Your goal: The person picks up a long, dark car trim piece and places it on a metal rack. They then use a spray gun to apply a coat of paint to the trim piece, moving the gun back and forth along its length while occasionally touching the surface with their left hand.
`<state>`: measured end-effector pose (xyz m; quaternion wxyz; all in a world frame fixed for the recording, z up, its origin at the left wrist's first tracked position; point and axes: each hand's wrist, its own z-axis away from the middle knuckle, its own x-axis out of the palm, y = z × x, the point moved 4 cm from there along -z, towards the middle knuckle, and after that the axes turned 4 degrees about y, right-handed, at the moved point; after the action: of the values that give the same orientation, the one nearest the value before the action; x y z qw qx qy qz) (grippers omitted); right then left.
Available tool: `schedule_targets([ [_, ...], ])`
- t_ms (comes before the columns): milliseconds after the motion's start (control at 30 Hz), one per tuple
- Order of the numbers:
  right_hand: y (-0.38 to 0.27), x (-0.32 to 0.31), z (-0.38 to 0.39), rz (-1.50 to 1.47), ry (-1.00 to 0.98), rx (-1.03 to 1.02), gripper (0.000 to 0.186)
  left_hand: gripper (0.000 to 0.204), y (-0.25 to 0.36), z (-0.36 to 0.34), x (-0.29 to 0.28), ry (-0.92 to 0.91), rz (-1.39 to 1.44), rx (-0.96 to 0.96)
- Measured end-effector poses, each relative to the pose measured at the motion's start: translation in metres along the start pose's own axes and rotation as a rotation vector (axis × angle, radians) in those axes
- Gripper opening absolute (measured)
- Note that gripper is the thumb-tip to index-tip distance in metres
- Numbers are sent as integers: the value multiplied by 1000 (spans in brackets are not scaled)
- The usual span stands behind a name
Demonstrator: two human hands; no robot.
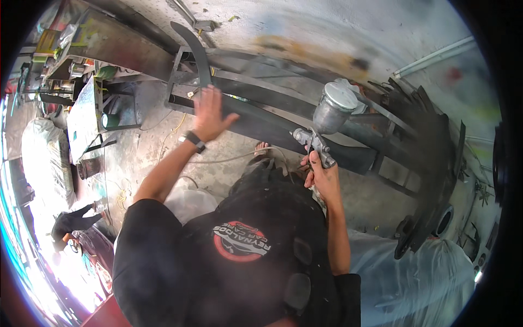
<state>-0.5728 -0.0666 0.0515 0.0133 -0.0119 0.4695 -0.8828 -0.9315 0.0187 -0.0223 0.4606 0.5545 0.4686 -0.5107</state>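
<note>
My right hand (pixel 321 177) is wrapped round the handle of a metal spray gun (pixel 310 140). A silver cup (pixel 332 109) with a round lid sits on top of the gun. A thin hose (pixel 234 157) runs over the floor toward that hand. My left hand (pixel 208 114) is stretched out with its fingers apart and holds nothing. It is at the near end of a curved dark strip (pixel 197 49), beside a long dark panel (pixel 261 121); whether it touches either I cannot tell. The panel lies on a metal rack (pixel 173 82).
Several dark curved parts (pixel 430 141) stand at the right by the paint-stained wall (pixel 305 32). Clear plastic sheeting (pixel 414 278) covers something at the lower right. A cluttered bench (pixel 84 117) and a wrapped bundle (pixel 46 158) are at the left.
</note>
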Motion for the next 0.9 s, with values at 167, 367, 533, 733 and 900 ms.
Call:
schedule_targets([
  [167,-3,4,0,27,-59,-1,50,99,176,40,-6,-25,509,410],
  [367,-5,-4,9,30,-38,-19,48,85,130,29,1,52,361,480],
  [533,8,-21,18,-8,9,-3,48,81,-43,-15,-7,-47,-14,196],
  [733,6,-21,22,-55,61,-8,49,87,-85,-44,-4,-74,-204,177],
  [900,7,-14,16,10,-4,-8,48,100,-11,-16,22,-111,55,177],
])
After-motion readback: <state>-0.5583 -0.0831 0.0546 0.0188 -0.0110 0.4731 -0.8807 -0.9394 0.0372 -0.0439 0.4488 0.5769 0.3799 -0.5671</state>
